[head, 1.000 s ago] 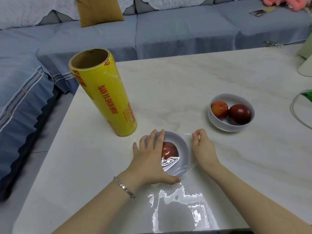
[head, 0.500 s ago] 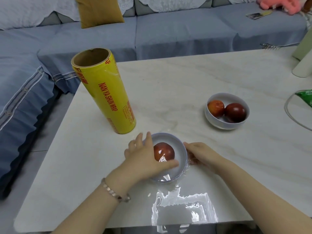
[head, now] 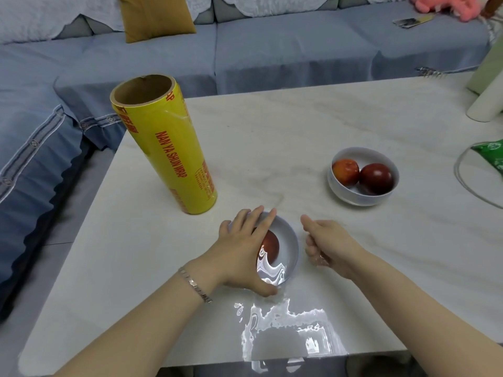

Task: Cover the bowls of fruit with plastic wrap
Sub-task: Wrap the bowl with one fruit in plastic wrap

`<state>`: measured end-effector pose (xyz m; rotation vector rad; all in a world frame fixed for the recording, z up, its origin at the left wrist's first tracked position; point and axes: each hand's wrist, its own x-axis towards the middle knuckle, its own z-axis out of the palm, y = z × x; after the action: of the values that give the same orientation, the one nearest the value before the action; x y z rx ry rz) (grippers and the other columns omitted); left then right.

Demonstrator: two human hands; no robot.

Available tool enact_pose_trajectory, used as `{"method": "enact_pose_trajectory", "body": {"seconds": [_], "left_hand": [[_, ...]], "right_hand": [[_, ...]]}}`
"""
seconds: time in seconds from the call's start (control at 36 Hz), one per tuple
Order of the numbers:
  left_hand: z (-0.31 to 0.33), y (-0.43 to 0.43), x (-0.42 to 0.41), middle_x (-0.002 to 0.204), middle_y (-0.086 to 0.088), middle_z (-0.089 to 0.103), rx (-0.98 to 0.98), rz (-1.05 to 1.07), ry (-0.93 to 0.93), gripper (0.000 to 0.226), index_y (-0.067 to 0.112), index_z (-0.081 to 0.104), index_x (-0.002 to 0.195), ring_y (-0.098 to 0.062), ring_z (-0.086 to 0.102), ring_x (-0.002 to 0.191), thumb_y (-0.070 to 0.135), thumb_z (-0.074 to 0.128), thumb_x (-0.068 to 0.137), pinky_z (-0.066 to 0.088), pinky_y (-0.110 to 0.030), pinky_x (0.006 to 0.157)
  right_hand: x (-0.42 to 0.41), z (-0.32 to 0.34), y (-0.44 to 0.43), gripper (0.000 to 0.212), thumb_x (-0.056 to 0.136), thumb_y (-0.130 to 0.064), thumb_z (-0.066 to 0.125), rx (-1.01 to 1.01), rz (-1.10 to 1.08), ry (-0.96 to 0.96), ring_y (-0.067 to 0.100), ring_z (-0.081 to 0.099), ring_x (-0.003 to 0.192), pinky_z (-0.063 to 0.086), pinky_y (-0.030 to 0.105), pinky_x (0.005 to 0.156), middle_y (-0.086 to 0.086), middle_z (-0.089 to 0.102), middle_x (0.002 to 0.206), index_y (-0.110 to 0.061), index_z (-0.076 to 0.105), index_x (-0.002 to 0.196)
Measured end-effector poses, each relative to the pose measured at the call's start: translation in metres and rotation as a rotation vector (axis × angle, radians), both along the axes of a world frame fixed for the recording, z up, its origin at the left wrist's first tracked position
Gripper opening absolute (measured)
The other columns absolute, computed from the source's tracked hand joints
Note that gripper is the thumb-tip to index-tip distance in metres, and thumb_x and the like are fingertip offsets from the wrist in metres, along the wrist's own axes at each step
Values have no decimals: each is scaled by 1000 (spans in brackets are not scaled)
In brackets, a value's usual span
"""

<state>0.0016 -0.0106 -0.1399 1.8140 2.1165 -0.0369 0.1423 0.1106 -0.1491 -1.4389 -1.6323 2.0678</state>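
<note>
While the left hand (head: 242, 248) lies flat over the near bowl (head: 292, 240), fingers straight across the far rim and thumb pressed at the near edge, the right hand (head: 326, 246) has come off the bowl's side, where it was tucked half a second ago. It now sits just beside the bowl, thumb out and fingers curled under — whether they pinch a fold of film I cannot tell. Film (head: 270, 270) glints over the bowl and its single fruit (head: 273, 247), and slack film spreads toward the near edge of the table (head: 299, 126). The bowl has kept its place in front of the person, near the upright roll (head: 168, 153). My reading: the right side is smoothed down and this bowl is close to sealed, with only the near slack left to tuck or tear. The far bowl (head: 351, 198), well apart to the right, holds two fruits and shows no film — half the task remains.
</note>
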Motion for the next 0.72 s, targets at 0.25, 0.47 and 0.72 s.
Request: {"method": "enact_pose_trajectory", "body": {"seconds": [0.25, 0.47, 0.72], "left_hand": [[1, -2, 0, 155, 3, -15, -30, 19, 4, 143, 28, -25, 142, -18, -12, 142, 73, 72, 48, 13, -47, 113], [-3, -4, 9, 152, 0, -10, 48, 145, 81, 132, 29, -19, 143, -27, -2, 140, 71, 67, 52, 24, -47, 105], [-7, 1, 18, 154, 0, -10, 13, 296, 13, 131, 30, -20, 142, -29, -3, 141, 71, 65, 52, 23, -50, 104]], "right_hand": [[5, -5, -5, 49, 84, -35, 63, 142, 6, -39, 11, 26, 36, 21, 18, 40, 1, 26, 49, -21, 29, 52], [5, -2, 7, 51, 91, -27, 53, 712, 62, -87, 11, 20, 48, 21, 26, 47, 0, 22, 52, -18, 22, 52], [-4, -29, 30, 50, 93, -31, 50, 746, 133, -266, 23, 30, 57, 23, 32, 52, 1, 27, 50, -16, 23, 53]]}}
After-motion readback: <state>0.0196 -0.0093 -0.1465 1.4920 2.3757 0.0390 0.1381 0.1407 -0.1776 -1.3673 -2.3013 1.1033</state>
